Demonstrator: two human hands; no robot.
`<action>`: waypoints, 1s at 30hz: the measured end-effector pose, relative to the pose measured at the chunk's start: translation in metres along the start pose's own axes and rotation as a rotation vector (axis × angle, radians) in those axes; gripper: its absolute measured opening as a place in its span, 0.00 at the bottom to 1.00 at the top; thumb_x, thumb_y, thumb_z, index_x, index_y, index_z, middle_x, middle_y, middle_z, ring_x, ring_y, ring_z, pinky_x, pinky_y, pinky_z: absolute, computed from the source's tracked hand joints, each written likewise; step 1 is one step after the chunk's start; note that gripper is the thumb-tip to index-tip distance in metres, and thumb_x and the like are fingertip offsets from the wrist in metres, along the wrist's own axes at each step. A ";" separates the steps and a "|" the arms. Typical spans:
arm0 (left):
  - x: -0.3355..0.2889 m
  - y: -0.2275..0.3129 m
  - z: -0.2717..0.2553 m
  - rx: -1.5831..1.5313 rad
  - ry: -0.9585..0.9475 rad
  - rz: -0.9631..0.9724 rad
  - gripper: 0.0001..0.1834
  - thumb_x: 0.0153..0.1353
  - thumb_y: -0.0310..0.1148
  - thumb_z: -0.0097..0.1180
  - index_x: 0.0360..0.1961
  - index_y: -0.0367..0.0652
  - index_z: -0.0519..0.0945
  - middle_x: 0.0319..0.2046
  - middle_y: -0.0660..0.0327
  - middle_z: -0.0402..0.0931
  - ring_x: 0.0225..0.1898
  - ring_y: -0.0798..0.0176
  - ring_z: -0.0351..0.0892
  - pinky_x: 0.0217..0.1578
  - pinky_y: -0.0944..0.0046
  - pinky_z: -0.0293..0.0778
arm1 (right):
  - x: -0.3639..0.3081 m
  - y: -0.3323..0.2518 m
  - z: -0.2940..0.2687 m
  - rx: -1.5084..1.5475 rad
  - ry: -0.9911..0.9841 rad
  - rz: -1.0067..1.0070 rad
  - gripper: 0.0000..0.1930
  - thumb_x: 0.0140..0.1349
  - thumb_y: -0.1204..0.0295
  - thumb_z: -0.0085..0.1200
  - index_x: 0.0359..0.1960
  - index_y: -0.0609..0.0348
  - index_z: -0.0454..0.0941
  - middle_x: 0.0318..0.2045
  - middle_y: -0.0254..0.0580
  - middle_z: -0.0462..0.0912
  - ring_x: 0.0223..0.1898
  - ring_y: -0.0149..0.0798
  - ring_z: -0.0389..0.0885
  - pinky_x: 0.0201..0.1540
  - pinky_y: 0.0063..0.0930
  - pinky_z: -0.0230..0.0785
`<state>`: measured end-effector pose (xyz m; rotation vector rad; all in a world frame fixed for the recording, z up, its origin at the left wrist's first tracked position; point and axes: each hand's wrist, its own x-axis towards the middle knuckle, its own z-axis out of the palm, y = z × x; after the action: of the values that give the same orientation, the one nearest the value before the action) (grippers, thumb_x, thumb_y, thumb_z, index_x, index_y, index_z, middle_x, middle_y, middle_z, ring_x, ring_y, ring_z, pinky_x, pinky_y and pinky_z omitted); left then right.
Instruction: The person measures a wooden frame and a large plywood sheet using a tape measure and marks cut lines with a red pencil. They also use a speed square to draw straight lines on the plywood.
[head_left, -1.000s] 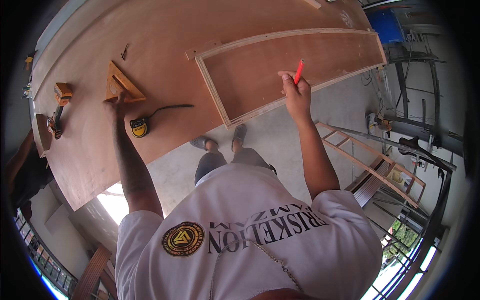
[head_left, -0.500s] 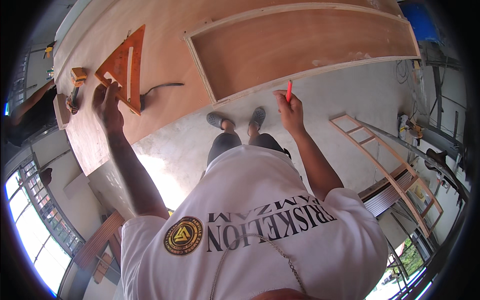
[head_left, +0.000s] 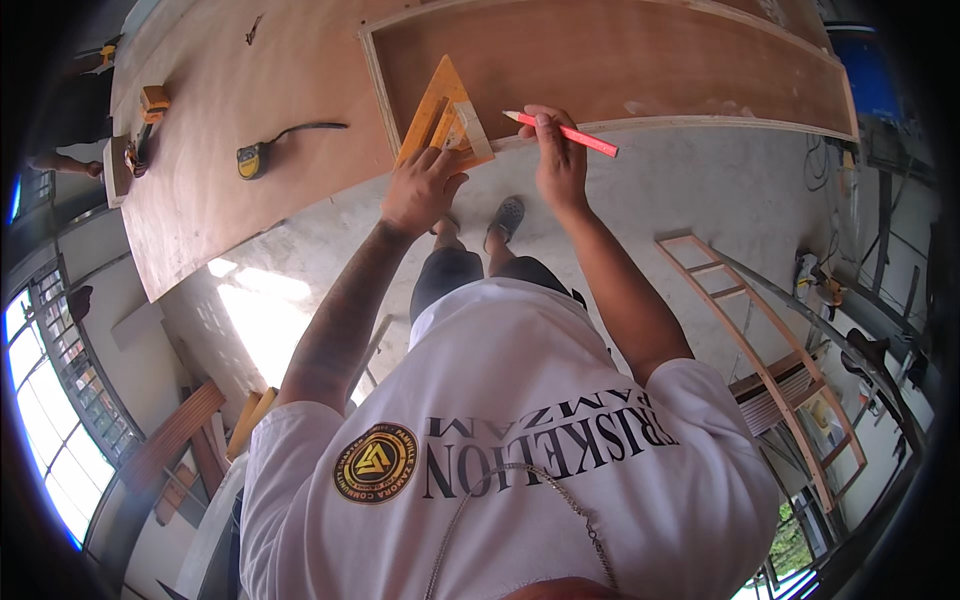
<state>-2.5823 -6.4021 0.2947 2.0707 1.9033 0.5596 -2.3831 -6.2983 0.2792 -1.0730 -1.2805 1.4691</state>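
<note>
My left hand [head_left: 424,190] grips the lower edge of an orange triangular speed square [head_left: 432,113], its fingers bent over it. The square overlaps the near left corner of a shallow wooden frame [head_left: 377,75]; whether it rests on the frame or hovers just above it I cannot tell. Just right of it, my right hand [head_left: 560,165] pinches a red carpenter's pencil [head_left: 582,137], whose sharpened tip points left toward the square. On the plywood sheet [head_left: 215,215] to the left lies a tape measure [head_left: 252,161] with a dark strap trailing from it.
A yellow-and-black power tool [head_left: 153,103] sits near the sheet's left edge, where another person's hand [head_left: 94,169] shows. To the right, a wooden ladder-like frame [head_left: 735,315] leans over the concrete floor [head_left: 640,215]. A blue object [head_left: 853,65] stands at the far right.
My left hand has carried the speed square right, from over the plywood to the frame's corner. My right hand has moved slightly left, and the pencil has turned from upright to slanting.
</note>
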 end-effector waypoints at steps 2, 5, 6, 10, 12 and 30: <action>0.002 -0.005 -0.003 0.030 0.042 0.010 0.21 0.54 0.33 0.71 0.49 0.47 0.78 0.44 0.57 0.77 0.50 0.47 0.77 0.51 0.48 0.75 | -0.002 0.004 0.005 0.017 -0.018 0.012 0.17 0.79 0.61 0.45 0.52 0.62 0.80 0.39 0.38 0.83 0.41 0.29 0.79 0.51 0.26 0.70; 0.007 -0.011 -0.011 0.203 -0.005 -0.093 0.40 0.52 0.42 0.74 0.67 0.61 0.73 0.68 0.48 0.62 0.69 0.38 0.64 0.66 0.36 0.61 | -0.005 0.011 0.004 0.006 -0.050 -0.027 0.15 0.79 0.63 0.46 0.52 0.62 0.79 0.41 0.39 0.84 0.42 0.30 0.80 0.50 0.26 0.72; 0.008 -0.013 -0.013 0.313 0.011 -0.071 0.43 0.52 0.44 0.75 0.70 0.65 0.71 0.73 0.47 0.57 0.72 0.36 0.60 0.69 0.34 0.57 | -0.005 0.013 0.002 -0.013 -0.044 -0.012 0.14 0.79 0.64 0.47 0.51 0.62 0.79 0.42 0.40 0.84 0.42 0.30 0.81 0.49 0.27 0.74; 0.013 -0.024 -0.020 0.250 -0.149 -0.084 0.42 0.56 0.50 0.72 0.72 0.69 0.70 0.76 0.45 0.54 0.77 0.41 0.53 0.72 0.33 0.48 | -0.004 0.019 0.002 -0.004 -0.100 -0.059 0.11 0.77 0.67 0.49 0.49 0.62 0.78 0.39 0.39 0.83 0.41 0.30 0.81 0.47 0.27 0.73; 0.014 -0.025 -0.019 0.228 -0.122 -0.066 0.42 0.54 0.48 0.74 0.72 0.69 0.71 0.76 0.47 0.55 0.76 0.44 0.57 0.71 0.34 0.51 | -0.006 0.021 0.003 -0.050 -0.106 -0.087 0.09 0.77 0.69 0.49 0.47 0.61 0.78 0.37 0.38 0.82 0.40 0.29 0.80 0.47 0.26 0.72; 0.021 -0.023 -0.022 0.159 -0.082 -0.009 0.42 0.42 0.42 0.79 0.63 0.68 0.79 0.74 0.68 0.63 0.64 0.54 0.73 0.61 0.45 0.65 | -0.024 0.032 0.005 -0.233 -0.109 -0.218 0.06 0.75 0.72 0.50 0.43 0.62 0.76 0.34 0.39 0.83 0.36 0.30 0.82 0.41 0.27 0.75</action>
<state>-2.6113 -6.3800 0.3059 2.1433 1.9660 0.3250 -2.3849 -6.3248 0.2495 -0.9758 -1.6234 1.2497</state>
